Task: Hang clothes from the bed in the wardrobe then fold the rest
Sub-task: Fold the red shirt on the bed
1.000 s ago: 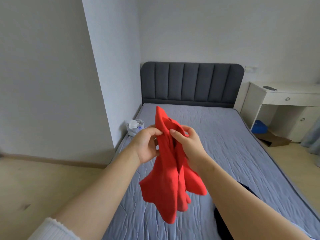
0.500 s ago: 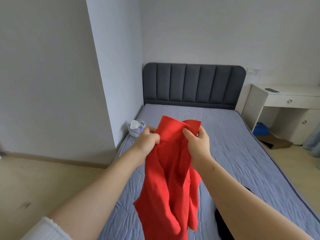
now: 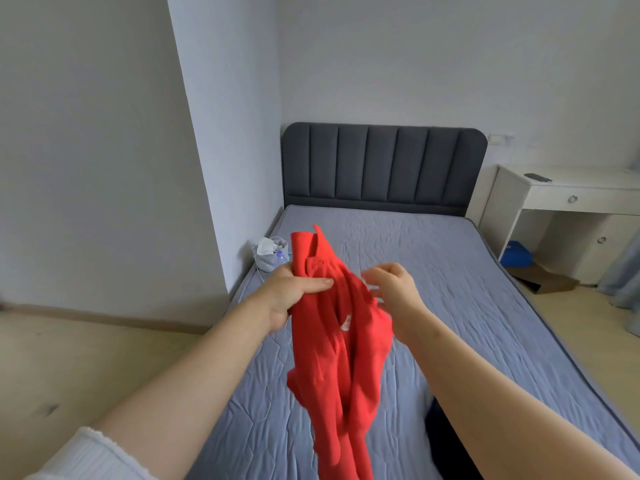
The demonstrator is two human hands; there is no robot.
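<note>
left hand (image 3: 294, 295) clutches the red garment (image 3: 332, 358) near its collar, cloth hanging above the bed (image 3: 450, 306); right hand (image 3: 393, 289) hovers just beside it, fingers loose, holding nothing. beyond the left hand sits a grey bag (image 3: 267, 259); under the right forearm, a dark garment (image 3: 446, 445).

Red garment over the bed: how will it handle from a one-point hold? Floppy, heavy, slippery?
Likely very floppy: the red garment hangs in limp folds below the left hand, keeping no shape. Probably light: one hand's pinch carries it all, with the right hand open beside it. Probably not slippery; the cloth looks matte.
</note>
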